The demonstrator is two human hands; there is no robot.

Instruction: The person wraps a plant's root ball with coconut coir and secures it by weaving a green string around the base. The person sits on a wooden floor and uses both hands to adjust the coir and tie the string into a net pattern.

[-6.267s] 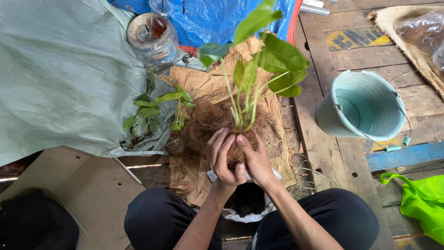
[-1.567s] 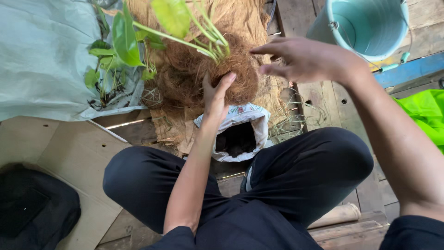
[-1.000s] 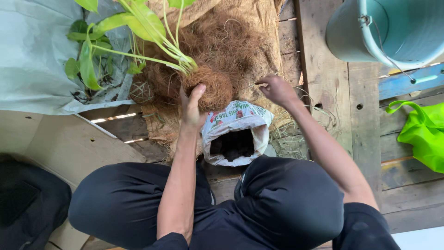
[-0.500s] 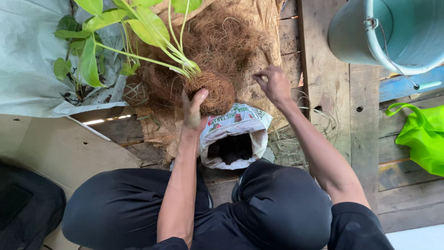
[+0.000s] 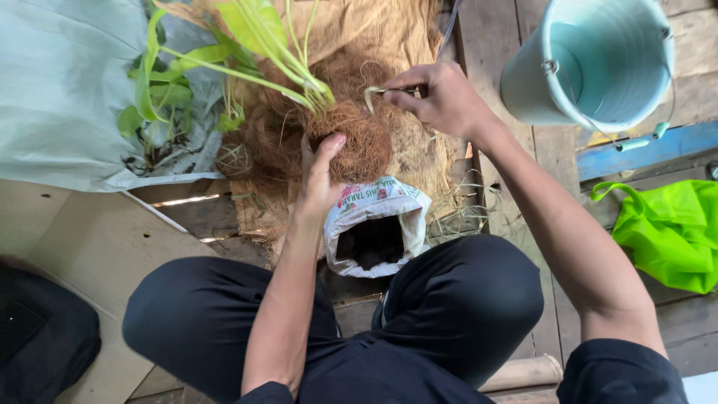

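Observation:
My left hand (image 5: 320, 178) grips a brown coconut-fibre ball (image 5: 360, 142) wrapped around the roots of a green leafy plant (image 5: 254, 52), holding it above an open white bag of dark soil (image 5: 376, 228). My right hand (image 5: 441, 96) is above and to the right of the ball, pinching a thin pale strand (image 5: 376, 93) whose end reaches toward the top of the ball. Loose fibre lies on a sheet of brown sacking (image 5: 389, 37) beneath both hands.
A pale teal bucket (image 5: 591, 63) stands at the upper right on wooden planks. A bright green bag (image 5: 662, 232) lies at the right. A grey tarp (image 5: 67, 90) with another small plant (image 5: 161, 112) covers the upper left. A dark bag (image 5: 37, 337) sits at the lower left.
My right hand has risen from the sacking beside the soil bag and now pinches a pale strand at the top of the fibre ball. My left hand keeps its grip on the ball.

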